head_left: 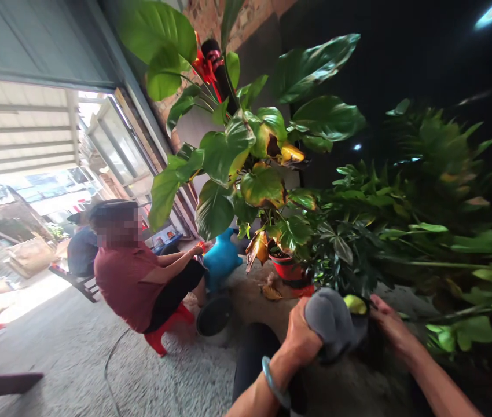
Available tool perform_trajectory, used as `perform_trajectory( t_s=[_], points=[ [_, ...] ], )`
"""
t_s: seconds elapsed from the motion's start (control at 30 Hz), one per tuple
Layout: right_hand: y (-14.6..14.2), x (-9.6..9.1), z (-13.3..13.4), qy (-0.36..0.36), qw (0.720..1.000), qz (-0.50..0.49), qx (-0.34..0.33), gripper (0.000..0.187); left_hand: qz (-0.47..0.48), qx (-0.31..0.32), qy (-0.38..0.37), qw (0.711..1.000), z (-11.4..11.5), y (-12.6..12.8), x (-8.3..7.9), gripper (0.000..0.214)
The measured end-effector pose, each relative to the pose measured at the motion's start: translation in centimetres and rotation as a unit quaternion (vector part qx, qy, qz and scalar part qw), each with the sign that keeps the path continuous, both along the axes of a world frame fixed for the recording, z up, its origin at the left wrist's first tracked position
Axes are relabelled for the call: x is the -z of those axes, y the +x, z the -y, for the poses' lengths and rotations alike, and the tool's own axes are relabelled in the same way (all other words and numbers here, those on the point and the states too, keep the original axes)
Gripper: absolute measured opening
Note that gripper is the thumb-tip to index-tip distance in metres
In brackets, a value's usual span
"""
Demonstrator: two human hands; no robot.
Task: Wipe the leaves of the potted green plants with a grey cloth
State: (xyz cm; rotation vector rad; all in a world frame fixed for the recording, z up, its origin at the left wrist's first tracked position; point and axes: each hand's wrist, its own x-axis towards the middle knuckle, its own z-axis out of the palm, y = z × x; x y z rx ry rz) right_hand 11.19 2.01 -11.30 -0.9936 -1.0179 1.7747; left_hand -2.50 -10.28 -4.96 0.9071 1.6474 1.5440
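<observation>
Grey cloth (330, 321) in left hand (300, 335) — red flowerpot (285, 267)

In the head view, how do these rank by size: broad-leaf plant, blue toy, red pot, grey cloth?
Broad-leaf plant looks largest. Grey cloth and blue toy look similar; the cloth is nearer the camera, so unsure. Red pot looks smallest.

Concrete floor (163, 370) open beyond the left hand (300, 336); potted plant (228, 156) ahead, dense shrub (423, 220) crowding the right hand (396, 327).
</observation>
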Motion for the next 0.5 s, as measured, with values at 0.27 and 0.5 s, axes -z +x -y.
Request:
perform_trajectory(
  t_s=[0.27, 0.5],
  points=[
    [0.7, -0.4, 0.1, 0.007, 1.0, -0.013, -0.012, 0.045, -0.116, -0.156, 0.141, 0.971, -0.8, -2.2, -3.8, 0.047],
    [0.8, 0.0, -0.1, -0.013, 1.0, 0.005, -0.024, 0.042, -0.163, 0.08, -0.04, 0.983, 1.3, -0.4, 1.1, 0.042]
  ],
)
